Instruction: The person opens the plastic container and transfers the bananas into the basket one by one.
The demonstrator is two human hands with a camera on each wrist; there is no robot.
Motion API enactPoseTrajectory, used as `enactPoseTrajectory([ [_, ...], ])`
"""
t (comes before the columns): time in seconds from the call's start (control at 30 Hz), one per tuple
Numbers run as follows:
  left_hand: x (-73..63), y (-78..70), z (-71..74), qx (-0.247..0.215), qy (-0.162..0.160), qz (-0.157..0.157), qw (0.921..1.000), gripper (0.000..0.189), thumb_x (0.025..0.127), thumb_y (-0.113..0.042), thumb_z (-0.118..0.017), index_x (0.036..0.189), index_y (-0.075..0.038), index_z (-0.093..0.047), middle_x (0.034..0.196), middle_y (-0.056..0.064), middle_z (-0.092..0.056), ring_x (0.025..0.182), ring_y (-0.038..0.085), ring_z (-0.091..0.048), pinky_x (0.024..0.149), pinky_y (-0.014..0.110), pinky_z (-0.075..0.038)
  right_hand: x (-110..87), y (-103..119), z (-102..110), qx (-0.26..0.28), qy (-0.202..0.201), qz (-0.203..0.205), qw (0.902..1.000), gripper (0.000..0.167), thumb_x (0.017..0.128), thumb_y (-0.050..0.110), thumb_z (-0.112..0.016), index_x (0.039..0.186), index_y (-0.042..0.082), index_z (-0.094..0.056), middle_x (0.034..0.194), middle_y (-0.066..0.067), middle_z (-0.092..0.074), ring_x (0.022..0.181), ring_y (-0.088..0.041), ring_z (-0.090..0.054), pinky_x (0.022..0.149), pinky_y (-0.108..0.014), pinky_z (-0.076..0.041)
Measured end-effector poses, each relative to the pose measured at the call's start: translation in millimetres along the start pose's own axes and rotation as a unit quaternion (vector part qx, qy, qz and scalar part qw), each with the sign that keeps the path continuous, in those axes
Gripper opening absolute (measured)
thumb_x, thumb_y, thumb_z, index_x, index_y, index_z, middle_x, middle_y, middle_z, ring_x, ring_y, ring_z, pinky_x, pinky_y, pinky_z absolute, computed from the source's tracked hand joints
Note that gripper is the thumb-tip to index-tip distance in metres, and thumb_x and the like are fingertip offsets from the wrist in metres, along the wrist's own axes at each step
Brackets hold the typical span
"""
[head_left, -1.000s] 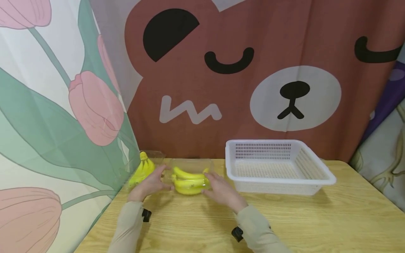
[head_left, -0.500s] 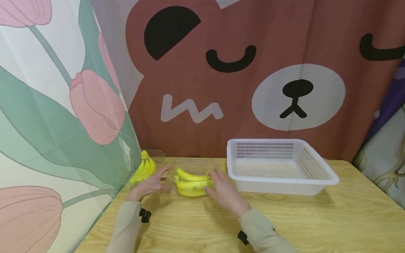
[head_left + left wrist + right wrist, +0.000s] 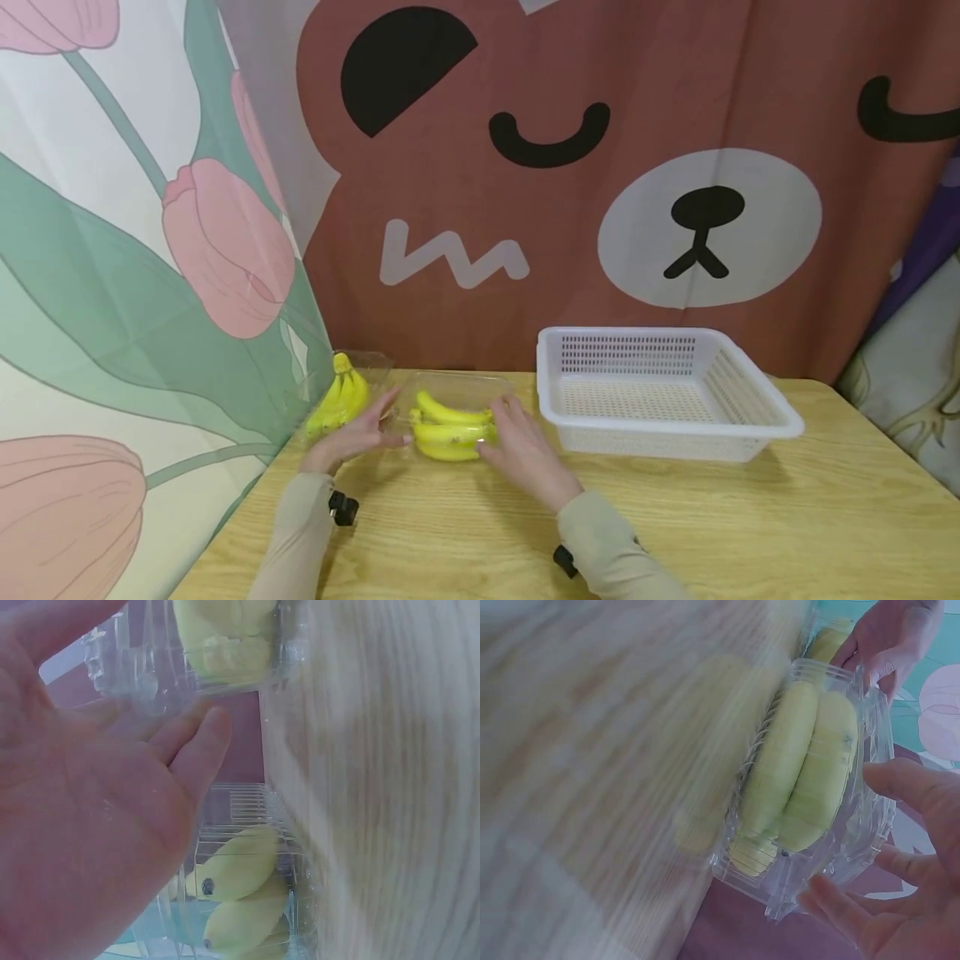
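A clear plastic clamshell box point(image 3: 465, 385) stands on the table in the head view, with a bunch of yellow bananas point(image 3: 450, 440) inside. My left hand point(image 3: 358, 435) is at its left end, thumb and fingers spread; in the left wrist view the fingers point(image 3: 202, 746) reach out beside the plastic. At the other end my right hand point(image 3: 528, 450) has thumb and fingers spread around the box's corner. The right wrist view shows the thumb point(image 3: 904, 780) at the lid's edge and fingertips near the rim. Both hands flank the box without curling tightly around it.
Left of my left hand, a second clear box holds another bunch of bananas point(image 3: 341, 400), partly covered by that hand. A white plastic basket point(image 3: 667, 429) with slotted walls stands to the right on the wooden table point(image 3: 712, 525). Printed curtains point(image 3: 450, 333) hang behind and at the left.
The box with the bananas shifts slightly right and nearer, then slightly back left. Both hands stay at its ends, with only small movements.
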State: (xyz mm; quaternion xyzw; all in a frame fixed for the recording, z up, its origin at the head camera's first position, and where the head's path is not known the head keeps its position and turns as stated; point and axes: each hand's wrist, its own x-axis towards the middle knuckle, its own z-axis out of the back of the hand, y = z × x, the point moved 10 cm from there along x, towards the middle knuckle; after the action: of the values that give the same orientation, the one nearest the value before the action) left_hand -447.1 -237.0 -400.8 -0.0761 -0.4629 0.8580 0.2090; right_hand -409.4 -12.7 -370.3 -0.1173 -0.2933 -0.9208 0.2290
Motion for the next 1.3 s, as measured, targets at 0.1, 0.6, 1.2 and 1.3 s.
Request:
enactPoseTrajectory([
  [0.1, 0.9, 3.8, -0.3, 0.011, -0.010, 0.015, 0.9998, 0.099, 0.090, -0.026, -0.072, 0.159, -0.011, -0.003, 0.163, 0.017, 0.000, 0.143, 0.048, -0.012, 0.111, 0.064, -0.022, 0.1, 0.2, -0.7, 0.000, -0.004, -0.004, 1.0000, 0.063, 0.088, 0.032, -0.074, 0.139, 0.007, -0.048, 0.149, -0.024, -0.035, 0.128, -0.046, -0.043, 0.102, -0.059, -0.041],
  [0.6, 2.5, 7.3, -0.2, 0.020, -0.021, 0.048, 0.9984, 0.095, 0.091, -0.025, -0.071, 0.159, -0.016, -0.005, 0.164, 0.014, -0.001, 0.143, 0.048, -0.015, 0.111, 0.064, -0.021, 0.3, 11.0, -1.4, -0.074, -0.029, 0.021, 0.9966, 0.060, 0.091, 0.029, -0.071, 0.136, -0.006, -0.053, 0.143, -0.031, -0.039, 0.119, -0.045, -0.051, 0.097, -0.053, -0.047],
  [1.2, -3.3, -3.3, -3.9, -0.025, 0.017, 0.003, 0.9995, 0.086, 0.094, 0.001, -0.055, 0.159, -0.012, 0.000, 0.163, 0.015, 0.007, 0.143, 0.048, -0.010, 0.112, 0.062, -0.022, -1.4, 21.1, -3.7, -0.127, -0.018, 0.072, 0.9891, 0.050, 0.096, 0.024, -0.066, 0.131, -0.010, -0.054, 0.137, -0.040, -0.043, 0.109, -0.044, -0.059, 0.091, -0.048, -0.053],
  [1.3, -3.4, -2.7, -4.5, -0.030, 0.020, 0.008, 0.9993, 0.086, 0.094, 0.000, -0.054, 0.159, -0.012, 0.001, 0.163, 0.015, 0.007, 0.145, 0.046, -0.008, 0.113, 0.062, -0.019, -1.8, 20.0, -6.4, -0.128, -0.004, 0.065, 0.9896, 0.052, 0.098, 0.025, -0.063, 0.134, -0.011, -0.051, 0.139, -0.041, -0.040, 0.116, -0.049, -0.054, 0.099, -0.051, -0.047],
])
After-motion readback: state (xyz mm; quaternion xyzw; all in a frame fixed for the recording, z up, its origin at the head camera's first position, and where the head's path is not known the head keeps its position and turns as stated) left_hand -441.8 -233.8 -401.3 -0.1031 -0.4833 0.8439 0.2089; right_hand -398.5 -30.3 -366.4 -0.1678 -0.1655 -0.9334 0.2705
